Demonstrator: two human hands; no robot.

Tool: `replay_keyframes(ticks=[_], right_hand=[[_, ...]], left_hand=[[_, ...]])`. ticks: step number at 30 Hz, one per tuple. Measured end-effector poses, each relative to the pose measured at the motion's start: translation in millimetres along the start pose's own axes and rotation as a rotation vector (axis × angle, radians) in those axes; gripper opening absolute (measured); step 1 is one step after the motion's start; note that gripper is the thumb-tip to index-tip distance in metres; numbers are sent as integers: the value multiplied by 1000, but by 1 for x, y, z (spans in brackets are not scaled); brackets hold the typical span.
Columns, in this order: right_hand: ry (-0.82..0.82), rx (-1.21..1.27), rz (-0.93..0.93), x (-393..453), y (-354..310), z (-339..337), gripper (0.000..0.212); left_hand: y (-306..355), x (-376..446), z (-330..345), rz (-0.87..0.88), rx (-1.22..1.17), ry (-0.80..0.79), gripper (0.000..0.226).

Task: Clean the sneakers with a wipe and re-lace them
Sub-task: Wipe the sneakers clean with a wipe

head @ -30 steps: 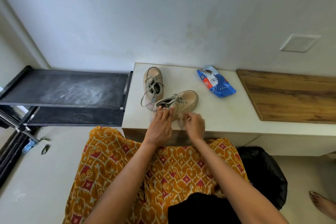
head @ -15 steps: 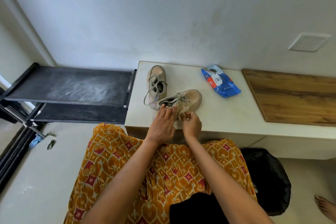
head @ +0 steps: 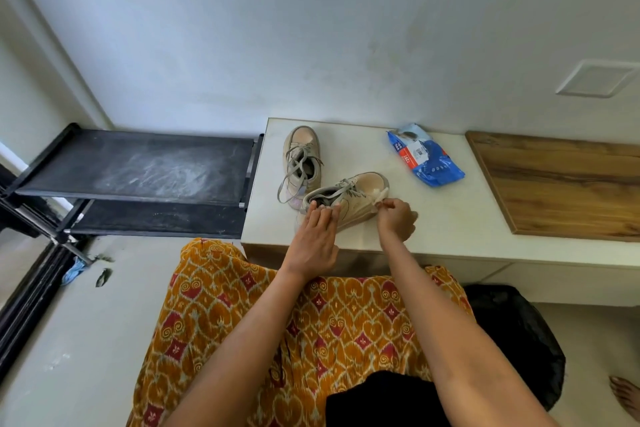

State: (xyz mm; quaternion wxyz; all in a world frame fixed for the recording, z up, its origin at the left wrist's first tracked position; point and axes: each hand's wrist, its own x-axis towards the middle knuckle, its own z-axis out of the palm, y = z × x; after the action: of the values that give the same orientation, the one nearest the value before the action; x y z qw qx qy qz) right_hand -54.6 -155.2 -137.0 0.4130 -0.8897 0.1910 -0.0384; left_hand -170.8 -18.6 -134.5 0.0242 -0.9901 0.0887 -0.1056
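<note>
White bench top [head: 450, 229] carries 2 beige sneakers [head: 302, 163] [head: 349, 199], blue wipes pack [head: 426, 156] & wood board [head: 568, 184] at right.

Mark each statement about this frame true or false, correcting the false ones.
1. The left hand rests on the near sneaker. True.
2. The right hand is empty. False: it pinches a wipe against that sneaker.
3. The wipe pack lies on the wooden board. False: it lies on the white bench.
4. The far sneaker has loose laces. True.
</note>
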Motion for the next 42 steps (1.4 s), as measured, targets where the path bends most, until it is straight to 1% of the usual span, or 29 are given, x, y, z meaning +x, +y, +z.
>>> replay_keyframes(ticks=[2,4,6,8,10,12,13,14,17,20,24,27,29,32,35,38,42], right_hand=[[-44,41,-56,-20,7,8,16],[-130,75,-124,-38,18,16,13],[-221,66,-187,-47,27,21,10],[-274,43,-231,-49,29,18,11],[-253,88,-189,-42,24,7,14],[-166,141,-74,-30,18,-6,19],[-128,141,-39,-23,16,-9,21],[-108,108,-41,-16,13,-12,21],[-110,10,-87,-9,3,-11,21],[-113,53,-100,-24,-7,-2,21],[-171,128,-212,-60,0,11,20],[-234,136,-266,-71,8,5,20],[-210,166,-242,-64,6,-5,19],[-99,178,-176,-38,-1,-17,17],[-111,93,-240,-34,-6,-12,19],[-103,94,-298,-59,2,-4,18],[-163,8,-385,-75,18,-20,20]], left_hand=[[1,0,4,8,-11,-5,73],[0,2,4,5,12,17,72],[0,2,4,-2,21,30,71],[0,-1,1,1,0,34,69],[-1,-1,-3,-7,-78,81,61],[-7,0,-12,-49,-210,182,45],[-12,-1,-14,-76,-245,234,38],[-17,-2,-14,-109,-260,263,35],[-29,-5,-9,-189,-328,248,40],[-27,-1,-8,-205,-356,228,40],[-25,3,-8,-188,-363,233,42],[-26,3,-10,-162,-391,260,37],[-22,4,-13,-132,-412,276,34],[-9,7,-17,-104,-445,301,29],[5,4,-16,-93,-443,285,31],[14,-3,-18,-86,-465,301,31],[10,-2,-23,-40,-422,311,31]])
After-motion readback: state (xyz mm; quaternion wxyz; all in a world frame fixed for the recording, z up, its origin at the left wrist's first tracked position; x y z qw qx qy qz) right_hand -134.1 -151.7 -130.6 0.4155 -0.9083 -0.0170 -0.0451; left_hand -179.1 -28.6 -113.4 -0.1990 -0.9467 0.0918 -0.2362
